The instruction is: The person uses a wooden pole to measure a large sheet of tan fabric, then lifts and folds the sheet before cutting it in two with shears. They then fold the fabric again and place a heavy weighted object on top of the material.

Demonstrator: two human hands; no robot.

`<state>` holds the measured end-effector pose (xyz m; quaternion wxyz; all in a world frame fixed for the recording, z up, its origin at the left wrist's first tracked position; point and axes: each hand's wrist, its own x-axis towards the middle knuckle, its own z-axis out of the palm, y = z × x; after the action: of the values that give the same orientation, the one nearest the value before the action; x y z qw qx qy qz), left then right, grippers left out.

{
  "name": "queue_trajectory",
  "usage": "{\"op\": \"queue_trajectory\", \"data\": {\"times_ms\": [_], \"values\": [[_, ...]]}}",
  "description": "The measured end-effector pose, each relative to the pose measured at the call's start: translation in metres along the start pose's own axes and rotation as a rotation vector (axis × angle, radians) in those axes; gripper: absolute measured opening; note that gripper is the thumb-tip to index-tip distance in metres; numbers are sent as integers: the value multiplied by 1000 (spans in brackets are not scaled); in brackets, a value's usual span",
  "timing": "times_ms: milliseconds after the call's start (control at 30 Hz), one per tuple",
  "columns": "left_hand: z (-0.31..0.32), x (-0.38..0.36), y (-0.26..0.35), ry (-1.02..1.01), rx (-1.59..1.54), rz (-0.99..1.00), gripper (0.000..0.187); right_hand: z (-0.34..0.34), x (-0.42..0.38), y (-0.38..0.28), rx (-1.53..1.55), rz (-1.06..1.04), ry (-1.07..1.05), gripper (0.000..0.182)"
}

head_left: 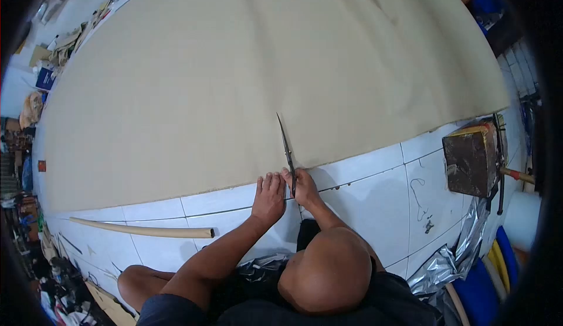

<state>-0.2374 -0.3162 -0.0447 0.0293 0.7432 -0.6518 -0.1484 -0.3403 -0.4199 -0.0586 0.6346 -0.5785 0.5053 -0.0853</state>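
Our right hand [304,186] grips long scissors [287,152] over the beige fabric [176,109]; our left hand [270,198] presses its edge.

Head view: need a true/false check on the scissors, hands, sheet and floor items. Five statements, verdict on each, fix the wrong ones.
1. The right hand holds the scissors. True.
2. The scissors' tips point back toward the person. False: they point away, over the beige sheet.
3. The left hand is at the sheet's near edge. True.
4. The long tube lies on the sheet. False: it lies on the tiled floor.
5. The brown block is left of both hands. False: it is to their right.
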Motion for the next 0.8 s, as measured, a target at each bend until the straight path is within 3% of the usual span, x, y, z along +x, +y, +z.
{"op": "queue_trajectory", "data": {"times_ms": [167,300,400,600,800], "values": [[0,-1,3,2,-38,-4,58,14,6,25,-8,-183,137,50],[0,-1,0,0,-17,7,59,11,7,-1,58,44,19,56],[-4,-3,3,-31,-23,11,61,0,31,-35,66,98,-73,56],[-9,2,2,-79,9,6,67,16,46,-15,-15,-56,113,58],[-12,1,4,-73,-18,-2,72,8,60,-32,-19,-28,67,65]]}}
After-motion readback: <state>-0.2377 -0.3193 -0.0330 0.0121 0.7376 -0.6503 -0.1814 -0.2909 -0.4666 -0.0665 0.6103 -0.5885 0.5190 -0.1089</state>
